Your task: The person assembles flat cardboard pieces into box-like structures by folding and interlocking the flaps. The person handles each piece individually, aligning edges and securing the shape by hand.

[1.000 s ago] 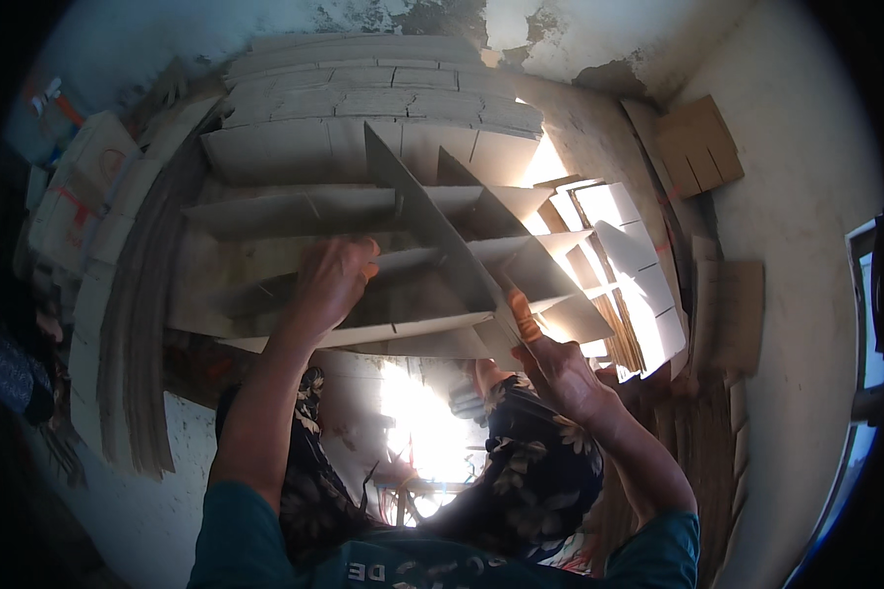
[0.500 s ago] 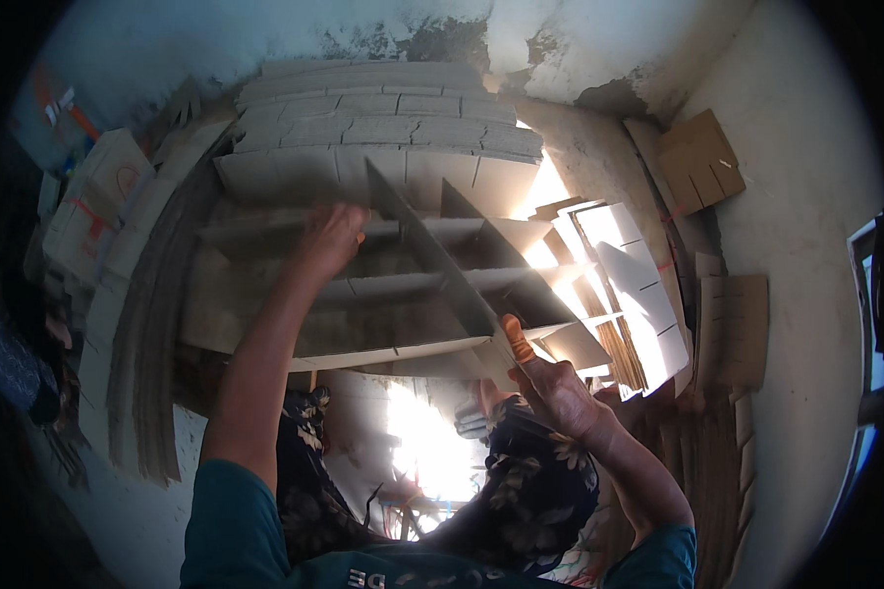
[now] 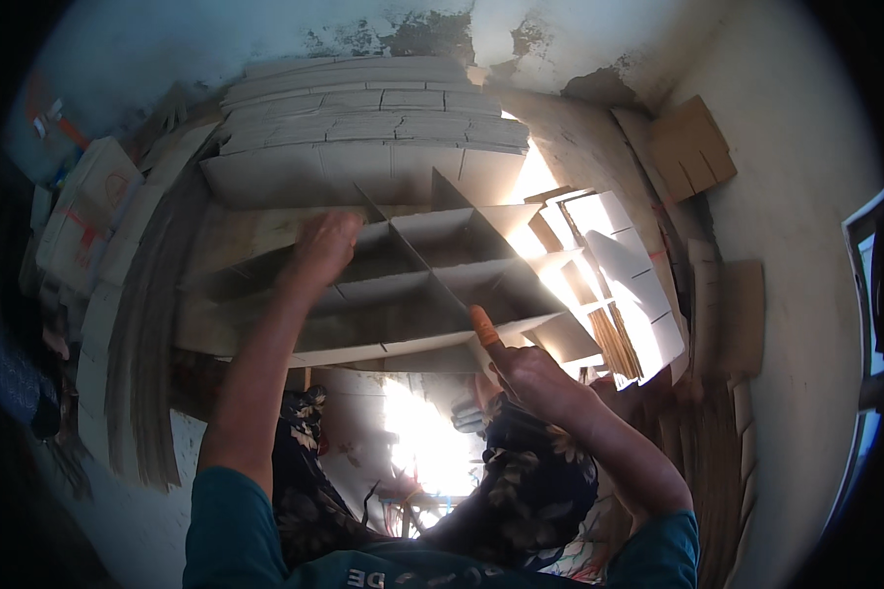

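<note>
A cardboard divider grid of long strips crossed by slanting ones lies in front of me. My left hand is closed at the upper edge of the farthest long strip, left of a slanting cross strip. Its fingertips are partly hidden. At the near end of that cross strip is my right hand, with an orange cover on one digit that presses along the cardboard. The other fingers curl in and are partly hidden. A second cross strip stands farther right.
Flat cardboard stacks lie behind the grid and along its left side. Slotted white pieces stand at the right in bright sunlight. Brown cardboard pieces lean by the right wall. A white box sits far left.
The cross strip by my right hand has sunk lower among the long strips. My right hand has moved a little left and away from me. My left hand stays closed by the far strip.
</note>
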